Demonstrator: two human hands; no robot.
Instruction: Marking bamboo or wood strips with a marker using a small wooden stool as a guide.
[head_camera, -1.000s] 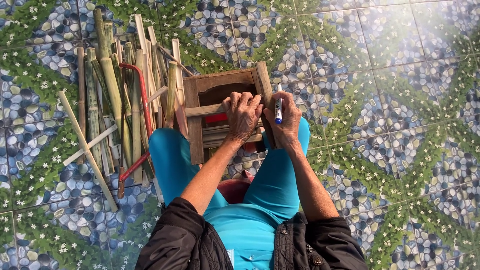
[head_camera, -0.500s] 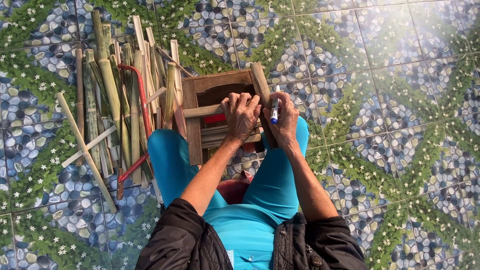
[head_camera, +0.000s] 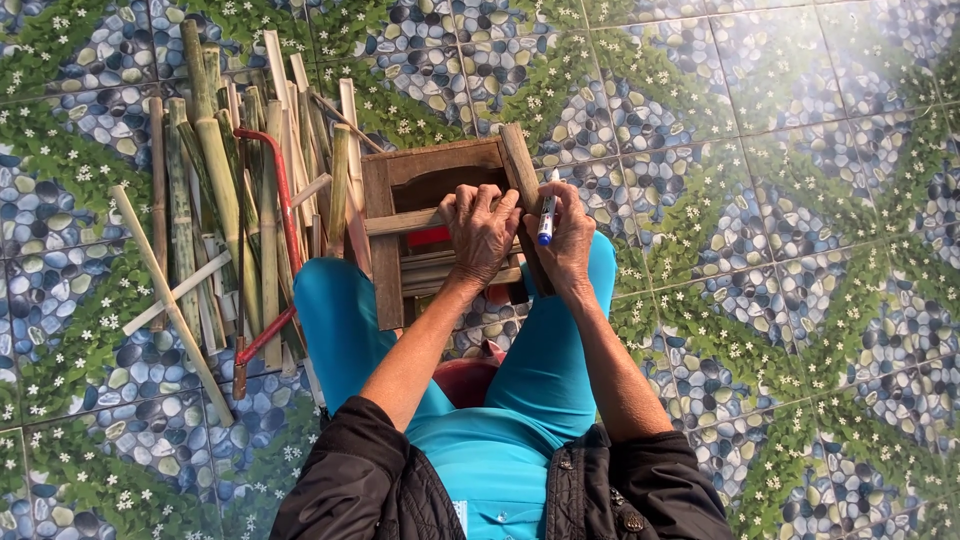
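I sit with a small brown wooden stool frame (head_camera: 382, 250) between my knees. My left hand (head_camera: 481, 232) presses down on a pale bamboo strip (head_camera: 400, 221) that lies across the frame. My right hand (head_camera: 568, 238) grips a blue and white marker pen (head_camera: 546, 215), tip up, beside the frame's right rail. More split strips lie inside the frame under my hands, partly hidden.
A pile of green and tan bamboo stalks and split strips (head_camera: 215, 180) lies on the floor to my left, with a red-framed saw (head_camera: 285, 225) across it. Patterned pebble-and-flower floor tiles (head_camera: 760, 200) surround me. A dark red seat (head_camera: 470, 378) shows between my legs.
My right hand has turned the marker slightly more upright beside the frame's right rail. The left hand stays on the strip.
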